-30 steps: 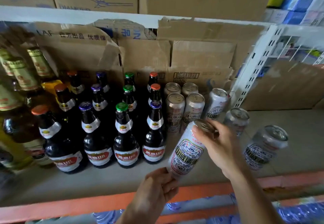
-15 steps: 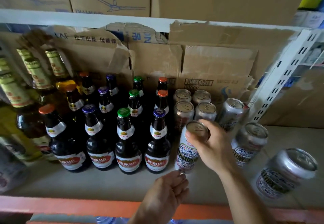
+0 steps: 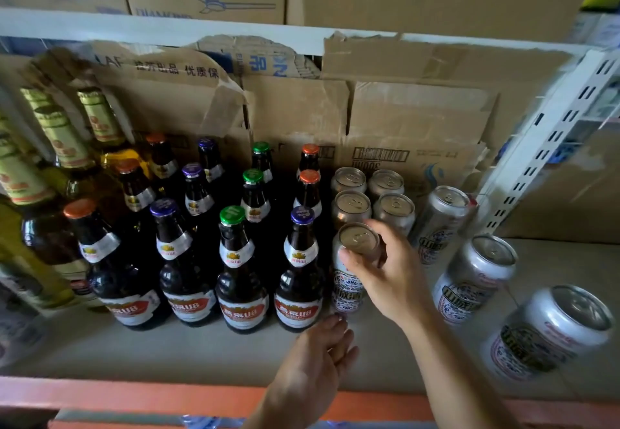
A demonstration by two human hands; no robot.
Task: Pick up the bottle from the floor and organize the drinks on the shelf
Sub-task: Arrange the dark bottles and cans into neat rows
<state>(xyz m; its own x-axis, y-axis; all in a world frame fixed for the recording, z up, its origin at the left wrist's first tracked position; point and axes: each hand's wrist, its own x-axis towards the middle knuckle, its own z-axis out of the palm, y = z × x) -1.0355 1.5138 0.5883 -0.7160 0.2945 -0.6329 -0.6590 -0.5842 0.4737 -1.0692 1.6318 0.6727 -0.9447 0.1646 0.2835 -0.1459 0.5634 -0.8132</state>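
Silver and patterned, the can (image 3: 349, 284) in the head view stands upright on the shelf (image 3: 201, 355), just right of the front purple-capped bottle (image 3: 300, 271) and in front of a block of four cans (image 3: 370, 199). The right hand (image 3: 389, 274) grips it from above, thumb and fingers curled round the top rim. The left hand (image 3: 318, 358) holds nothing. Its fingers are loosely extended, with the tips near the can's base, though contact cannot be made out.

Dark bottles (image 3: 188, 261) fill neat rows to the left, with taller gold-foiled ones (image 3: 63, 136) beyond them. Torn cardboard (image 3: 402, 120) lines the back. The floor is out of view, so no bottle there can be seen.

Three loose cans remain unaligned, all to the right of the gripped can. One (image 3: 439, 224) is near the block, a second (image 3: 476, 277) is further out, and a third (image 3: 550, 331) is well apart toward the shelf's right end. Each rests on its base. Their outward lean is probably the wide lens.

The placing step looks nearly done, since the can seems to start a third row in line with the block. The next move probably turns on those strays lying rightward. The right hand is the nearer one and the nearest stray sits just past its knuckles, while the left would have to cross over. A top grip fits their upright axes.
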